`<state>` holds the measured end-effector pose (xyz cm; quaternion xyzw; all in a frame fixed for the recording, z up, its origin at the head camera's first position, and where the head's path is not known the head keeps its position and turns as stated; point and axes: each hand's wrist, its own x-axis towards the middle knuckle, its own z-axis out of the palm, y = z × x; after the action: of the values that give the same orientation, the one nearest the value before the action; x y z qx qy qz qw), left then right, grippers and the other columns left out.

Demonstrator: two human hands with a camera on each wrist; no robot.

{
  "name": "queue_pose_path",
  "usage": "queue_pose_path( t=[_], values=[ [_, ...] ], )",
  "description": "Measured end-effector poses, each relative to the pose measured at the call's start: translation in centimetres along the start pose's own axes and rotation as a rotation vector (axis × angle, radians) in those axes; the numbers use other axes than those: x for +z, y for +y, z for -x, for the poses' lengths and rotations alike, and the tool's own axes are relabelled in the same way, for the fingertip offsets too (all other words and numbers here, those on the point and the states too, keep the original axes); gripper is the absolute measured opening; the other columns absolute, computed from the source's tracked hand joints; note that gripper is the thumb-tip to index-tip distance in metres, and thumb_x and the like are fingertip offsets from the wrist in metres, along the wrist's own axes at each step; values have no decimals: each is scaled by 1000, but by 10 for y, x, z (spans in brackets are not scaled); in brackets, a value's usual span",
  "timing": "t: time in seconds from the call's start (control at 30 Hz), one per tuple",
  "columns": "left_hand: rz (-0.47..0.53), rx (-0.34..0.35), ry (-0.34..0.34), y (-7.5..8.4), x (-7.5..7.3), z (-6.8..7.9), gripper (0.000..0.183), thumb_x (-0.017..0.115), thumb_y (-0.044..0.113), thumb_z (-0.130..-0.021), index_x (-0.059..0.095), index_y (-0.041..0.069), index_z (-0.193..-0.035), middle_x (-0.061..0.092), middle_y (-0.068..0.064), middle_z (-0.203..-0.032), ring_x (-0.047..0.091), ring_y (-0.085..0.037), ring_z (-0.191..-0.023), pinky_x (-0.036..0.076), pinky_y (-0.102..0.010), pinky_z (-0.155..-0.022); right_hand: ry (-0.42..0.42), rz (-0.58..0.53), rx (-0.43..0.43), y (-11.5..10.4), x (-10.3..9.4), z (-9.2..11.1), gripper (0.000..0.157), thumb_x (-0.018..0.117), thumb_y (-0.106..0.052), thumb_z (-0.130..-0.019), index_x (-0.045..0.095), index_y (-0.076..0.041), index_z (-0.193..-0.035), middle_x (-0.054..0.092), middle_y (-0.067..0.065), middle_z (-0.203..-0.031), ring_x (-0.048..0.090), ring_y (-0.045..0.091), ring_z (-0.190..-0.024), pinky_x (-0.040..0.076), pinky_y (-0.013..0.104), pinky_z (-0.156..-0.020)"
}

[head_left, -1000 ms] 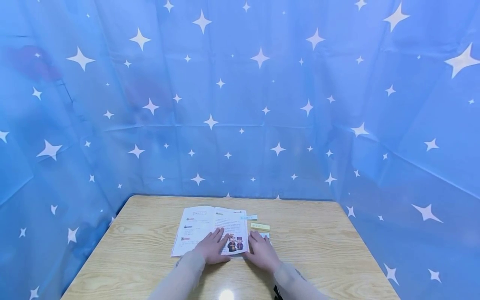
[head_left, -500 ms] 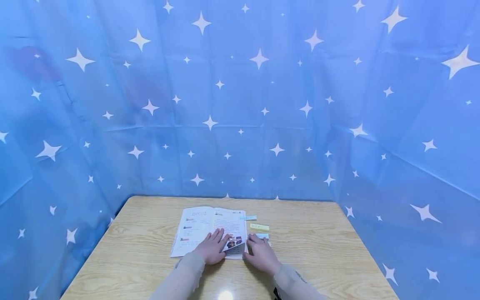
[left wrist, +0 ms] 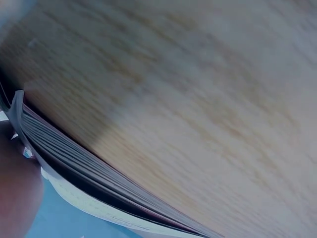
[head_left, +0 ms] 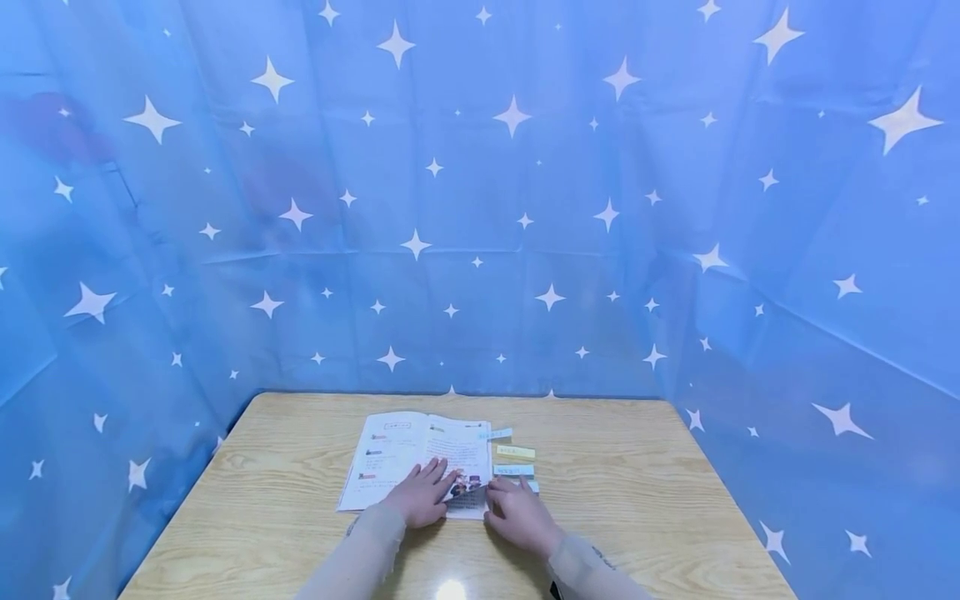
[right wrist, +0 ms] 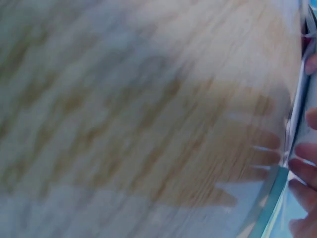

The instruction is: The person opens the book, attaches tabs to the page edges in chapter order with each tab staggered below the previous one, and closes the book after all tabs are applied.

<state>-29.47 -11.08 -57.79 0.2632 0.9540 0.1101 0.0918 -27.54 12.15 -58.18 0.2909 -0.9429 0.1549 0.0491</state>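
An open book lies on the wooden table, with printed text on both pages. My left hand rests spread over the lower middle of the book, near the spine. At the lower right, a page with cartoon figures bends up, and printed text shows beneath it. Beside that edge my right hand has its fingers bent, fingertips at the raised page's corner. In the left wrist view, the left thumb lies beside a curled sheet above the page stack. Fingertips line the right border of the right wrist view.
Several coloured paper strips jut out past the book's right edge, among them a yellow strip and a pale blue strip. The wood-grain table extends on both sides. A blue curtain with white stars surrounds its far side.
The right page's lower corner has come up, exposing text below it. My right hand has shifted slightly down, uncovering more of the lower blue strips. My left hand stays on the book.
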Motion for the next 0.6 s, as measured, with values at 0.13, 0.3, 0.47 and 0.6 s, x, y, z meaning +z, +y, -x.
queue_pose_path(
  t=[0.13,0.3,0.47,0.6],
  values=[
    [-16,7,20,-6,10,-5,60,46,35,-95,37,12,-150,26,-15,-157,19,-31,-145,16,-50,-117,-12,13,-68,-4,3,0,31,66,-27,-88,71,-5,-110,66,10,-121,57,26,-119,31,65,-105],
    [-39,16,42,-9,17,-8,62,47,36,-94,37,14,-150,26,-14,-157,20,-30,-145,17,-49,-116,-17,25,-152,-11,6,-3,16,66,-25,-88,71,-10,-94,66,-4,-89,65,15,-93,39,61,-100],
    [-47,7,47,-5,12,-5,62,49,36,-94,38,13,-150,28,-14,-156,22,-31,-144,19,-49,-116,-17,6,-158,-16,5,-5,16,67,-22,-86,58,-17,-74,43,-14,-64,50,6,-65,51,47,-88],
    [-43,-7,55,1,6,-2,61,52,37,-95,39,14,-149,29,-13,-156,24,-31,-144,20,-51,-115,-25,-13,-140,-17,5,-6,18,67,-20,-86,56,-19,-72,40,-13,-63,40,5,-58,47,27,-65]
  ],
)
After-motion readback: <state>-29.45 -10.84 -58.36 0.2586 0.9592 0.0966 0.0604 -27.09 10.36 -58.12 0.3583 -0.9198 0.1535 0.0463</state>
